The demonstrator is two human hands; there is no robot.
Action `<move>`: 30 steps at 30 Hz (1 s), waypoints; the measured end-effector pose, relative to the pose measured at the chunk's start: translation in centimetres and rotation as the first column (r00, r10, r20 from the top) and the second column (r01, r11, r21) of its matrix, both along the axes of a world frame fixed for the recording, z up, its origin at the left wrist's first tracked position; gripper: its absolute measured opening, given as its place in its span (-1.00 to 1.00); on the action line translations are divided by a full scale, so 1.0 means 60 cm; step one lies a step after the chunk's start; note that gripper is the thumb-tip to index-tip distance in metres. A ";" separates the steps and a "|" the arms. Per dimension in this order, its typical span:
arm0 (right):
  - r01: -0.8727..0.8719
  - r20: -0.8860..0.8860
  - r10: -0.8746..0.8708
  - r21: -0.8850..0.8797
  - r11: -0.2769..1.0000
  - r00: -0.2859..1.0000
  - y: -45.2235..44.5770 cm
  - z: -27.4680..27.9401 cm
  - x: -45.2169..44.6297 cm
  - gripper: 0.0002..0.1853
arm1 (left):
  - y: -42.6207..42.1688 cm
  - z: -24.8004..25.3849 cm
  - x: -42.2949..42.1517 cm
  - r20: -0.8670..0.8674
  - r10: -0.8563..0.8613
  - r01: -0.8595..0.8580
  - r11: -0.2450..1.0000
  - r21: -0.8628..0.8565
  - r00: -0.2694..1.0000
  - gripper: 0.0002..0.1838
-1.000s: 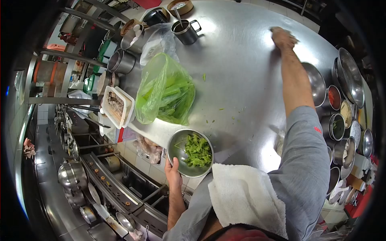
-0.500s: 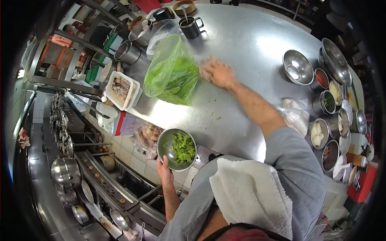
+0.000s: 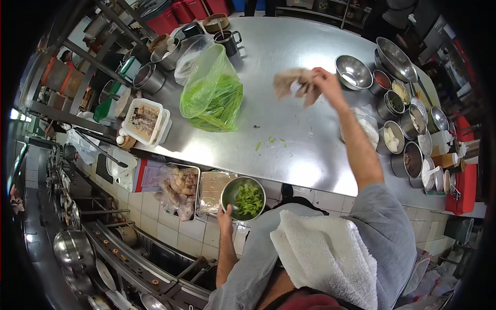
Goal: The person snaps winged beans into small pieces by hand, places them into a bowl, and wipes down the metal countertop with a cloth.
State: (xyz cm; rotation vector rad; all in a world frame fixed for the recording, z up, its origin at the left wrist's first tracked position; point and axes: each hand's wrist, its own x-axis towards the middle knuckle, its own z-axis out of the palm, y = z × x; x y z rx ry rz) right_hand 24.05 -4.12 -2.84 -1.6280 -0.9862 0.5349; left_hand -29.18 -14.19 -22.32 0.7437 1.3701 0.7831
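My left hand grips the rim of a steel bowl, held off the near edge of the table. Chopped leafy greens lie in that bowl. Over the tabletop, my right hand pinches a crumpled brownish cloth, whose loose end hangs to the left. Small green scraps are scattered on the steel below the cloth. A clear plastic bag full of long green leaves stands to the left, apart from both hands.
The steel table carries a dark mug at the back and a white basket at left. An empty steel bowl and several food containers line the right side. A tray of bagged meat sits below the table's left edge.
My right hand has moved right, away from the bag of greens, and now has a cloth in it. The view has shifted; my left hand still has the bowl.
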 end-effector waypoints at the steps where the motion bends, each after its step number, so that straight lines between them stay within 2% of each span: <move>1: 0.019 -0.056 -0.018 0.023 1.000 0.998 -0.009 0.028 0.021 -0.76 | -0.001 -0.019 0.003 -0.047 -0.082 0.083 0.996 0.018 0.996 -0.69; 2: -0.007 0.043 0.006 0.019 1.000 0.999 -0.002 0.019 0.067 -0.77 | -0.003 -0.026 0.015 -0.015 -0.074 0.075 0.997 0.017 0.997 -0.70; 3: -0.006 0.057 0.009 -0.063 0.998 0.998 0.000 0.017 0.096 -0.68 | -0.003 -0.034 0.026 -0.015 -0.076 0.076 0.997 0.019 0.997 -0.70; 5: -0.021 0.154 0.090 -0.400 0.916 0.984 0.018 -0.002 0.141 -0.44 | -0.001 -0.046 0.050 -0.046 -0.174 0.176 0.984 0.040 0.984 -0.71; 7: 0.196 0.577 0.099 -0.427 0.883 0.811 0.032 -0.059 0.123 -0.30 | 0.001 -0.026 0.081 -0.061 -0.225 0.224 0.974 -0.013 0.972 -0.73; 8: 0.231 0.553 0.127 -0.532 0.815 0.823 0.040 -0.085 0.117 -0.29 | 0.001 -0.029 0.091 -0.081 -0.259 0.261 0.965 0.013 0.963 -0.72; 9: 0.226 0.546 0.127 -0.533 0.816 0.828 0.045 -0.087 0.107 -0.29 | 0.004 -0.034 0.102 -0.101 -0.293 0.298 0.954 0.040 0.951 -0.71; 11: 0.392 0.709 0.188 -0.567 0.724 0.680 0.045 -0.097 0.073 -0.42 | 0.009 -0.008 0.131 -0.142 -0.342 0.352 0.935 0.049 0.929 -0.69; 12: 0.382 0.748 0.135 -0.475 0.793 0.649 0.049 -0.116 0.065 -0.56 | 0.012 0.002 0.138 -0.170 -0.393 0.408 0.911 0.063 0.904 -0.67; 13: 0.378 0.737 0.144 -0.492 0.785 0.661 0.044 -0.133 0.044 -0.56 | 0.013 -0.006 0.137 -0.178 -0.398 0.411 0.910 0.044 0.900 -0.67; 15: 0.291 0.778 0.054 -0.298 0.909 0.626 0.032 -0.152 -0.012 -0.63 | 0.020 -0.024 0.150 -0.079 -0.428 0.431 0.902 0.033 0.900 -0.62; 17: 0.267 0.768 0.073 -0.308 0.913 0.637 -0.001 -0.153 -0.104 -0.69 | 0.027 -0.017 0.164 -0.061 -0.442 0.443 0.896 0.011 0.895 -0.60; 21: 0.042 0.591 0.211 -0.384 0.923 0.778 -0.075 -0.139 -0.260 -0.69 | 0.036 -0.034 0.180 -0.007 -0.424 0.424 0.903 0.065 0.905 -0.65; 22: 0.046 0.595 0.209 -0.384 0.922 0.776 -0.079 -0.130 -0.272 -0.69 | 0.038 -0.032 0.184 0.015 -0.434 0.431 0.899 0.075 0.901 -0.67; 24: -0.026 0.223 0.080 -0.234 0.972 0.972 -0.081 -0.109 -0.282 -0.67 | 0.046 -0.029 0.189 0.011 -0.461 0.458 0.884 0.090 0.887 -0.71; 25: -0.028 0.230 0.083 -0.232 0.972 0.970 -0.074 -0.115 -0.266 -0.67 | 0.046 -0.023 0.192 0.017 -0.458 0.454 0.886 0.095 0.889 -0.71; 27: 0.109 0.131 -0.111 0.028 0.994 0.985 -0.048 -0.135 -0.199 -0.61 | 0.046 -0.010 0.189 0.003 -0.465 0.462 0.880 0.109 0.885 -0.71; 30: 0.109 0.151 -0.097 -0.076 0.991 0.984 -0.019 -0.110 -0.118 -0.52 | 0.036 -0.007 0.176 0.004 -0.413 0.411 0.908 0.085 0.911 -0.71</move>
